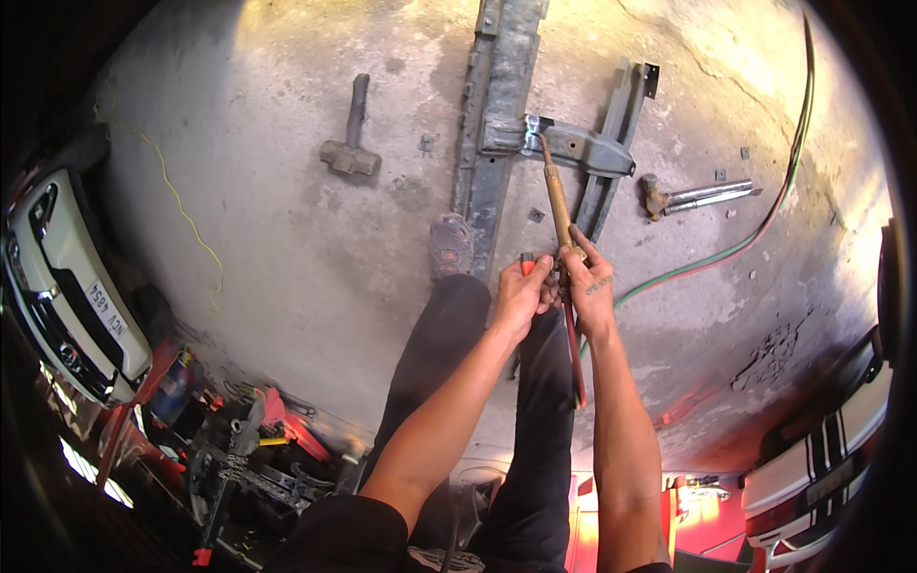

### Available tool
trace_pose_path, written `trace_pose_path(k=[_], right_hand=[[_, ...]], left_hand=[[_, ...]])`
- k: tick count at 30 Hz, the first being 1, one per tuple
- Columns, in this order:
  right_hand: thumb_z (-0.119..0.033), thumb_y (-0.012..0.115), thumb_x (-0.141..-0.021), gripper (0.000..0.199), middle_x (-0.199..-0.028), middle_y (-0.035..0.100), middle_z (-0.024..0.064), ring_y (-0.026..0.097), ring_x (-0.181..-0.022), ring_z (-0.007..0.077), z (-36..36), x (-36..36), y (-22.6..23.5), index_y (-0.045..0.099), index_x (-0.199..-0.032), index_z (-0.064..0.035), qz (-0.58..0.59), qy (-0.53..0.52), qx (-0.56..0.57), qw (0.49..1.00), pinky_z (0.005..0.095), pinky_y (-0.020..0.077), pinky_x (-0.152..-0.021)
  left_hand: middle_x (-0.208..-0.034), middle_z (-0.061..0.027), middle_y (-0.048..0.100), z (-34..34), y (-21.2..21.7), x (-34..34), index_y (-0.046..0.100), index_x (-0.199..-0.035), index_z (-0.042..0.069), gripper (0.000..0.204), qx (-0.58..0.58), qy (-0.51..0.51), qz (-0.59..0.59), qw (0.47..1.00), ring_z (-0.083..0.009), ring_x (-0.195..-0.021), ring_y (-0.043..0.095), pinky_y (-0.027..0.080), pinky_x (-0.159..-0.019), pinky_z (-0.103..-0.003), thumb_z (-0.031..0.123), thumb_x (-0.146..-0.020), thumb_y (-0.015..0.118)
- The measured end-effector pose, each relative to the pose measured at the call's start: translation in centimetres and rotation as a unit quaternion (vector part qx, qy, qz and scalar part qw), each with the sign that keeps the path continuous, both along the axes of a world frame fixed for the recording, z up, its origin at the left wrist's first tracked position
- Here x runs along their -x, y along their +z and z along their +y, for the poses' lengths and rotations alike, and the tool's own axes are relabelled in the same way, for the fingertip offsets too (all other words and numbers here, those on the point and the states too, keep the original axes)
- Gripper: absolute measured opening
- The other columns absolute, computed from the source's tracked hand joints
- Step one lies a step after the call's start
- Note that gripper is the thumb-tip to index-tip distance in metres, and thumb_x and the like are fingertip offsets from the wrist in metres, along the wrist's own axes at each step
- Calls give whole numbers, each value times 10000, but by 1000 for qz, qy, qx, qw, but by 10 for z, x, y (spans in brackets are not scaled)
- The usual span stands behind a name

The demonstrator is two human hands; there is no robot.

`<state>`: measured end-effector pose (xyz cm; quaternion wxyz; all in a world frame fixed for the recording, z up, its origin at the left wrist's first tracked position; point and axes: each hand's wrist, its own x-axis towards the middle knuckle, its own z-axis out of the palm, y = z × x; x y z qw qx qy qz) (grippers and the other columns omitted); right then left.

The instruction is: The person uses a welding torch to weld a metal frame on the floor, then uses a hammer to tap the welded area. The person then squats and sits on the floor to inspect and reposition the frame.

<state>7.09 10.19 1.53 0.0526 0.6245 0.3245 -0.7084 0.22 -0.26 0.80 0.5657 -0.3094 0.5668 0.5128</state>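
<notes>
My right hand (587, 284) is closed around the handle of a brass gas torch (556, 196), its thin nozzle pointing away from me. My left hand (525, 294) is closed beside the torch's valve end, with a small red lighter (527, 263) sticking up from its fingers. Whether its fingertips also touch a valve is hard to see. At the nozzle's tip lies a grey metal bracket (573, 143), with a blue-white glow near its left end. The bracket spans from a long dark metal beam (501, 72) to a shorter metal rail (621, 115).
My shoe (451, 246) rests against the beam. A sledgehammer (353, 134) lies left, a smaller hammer (657, 198) right. Green and red hoses (764, 224) curve along the right. A white car bumper (81, 286) stands far left; tools and parts (258, 449) clutter the lower left.
</notes>
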Motion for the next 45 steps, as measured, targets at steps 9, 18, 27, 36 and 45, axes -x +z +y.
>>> trace_pose_path(k=[9,18,27,36,45], right_hand=[[-182,616,-971,540,-717,585,23,505,-496,88,-7,0,-19,492,-1449,38,-9,4,-33,999,256,422,-437],[-158,597,-974,554,-714,622,64,535,-481,110,-15,-6,-21,457,-1467,51,17,-15,-28,999,267,446,-436],[-170,611,-969,557,-699,593,33,522,-474,104,-22,-7,-20,468,-1462,46,11,-14,-40,999,262,442,-429],[-153,606,-963,549,-715,602,42,526,-479,105,-23,-9,-17,476,-1463,34,13,-22,-32,999,266,443,-430],[-137,605,-951,548,-707,589,27,508,-486,92,-29,-10,-21,485,-1454,43,16,-28,-46,998,259,427,-432]], left_hand=[[-708,-36,587,-3,-9,5,641,-1034,0,220,-20,-11,8,1000,-97,-491,540,391,-391,-231,217,-1027,609],[-682,-40,606,-8,-8,1,656,-1090,-8,236,-24,-28,13,999,-102,-482,545,390,-398,-238,212,-1033,596],[-644,-57,600,-14,-8,0,657,-987,-11,241,-7,-41,19,999,-137,-475,577,397,-388,-252,223,-1024,613],[-628,-67,604,-14,-5,1,658,-923,-12,256,3,-46,11,999,-146,-464,576,400,-385,-259,222,-1021,616],[-647,-76,614,-19,-7,-3,651,-904,-19,267,4,-24,4,1000,-149,-478,586,405,-390,-254,221,-1018,621]])
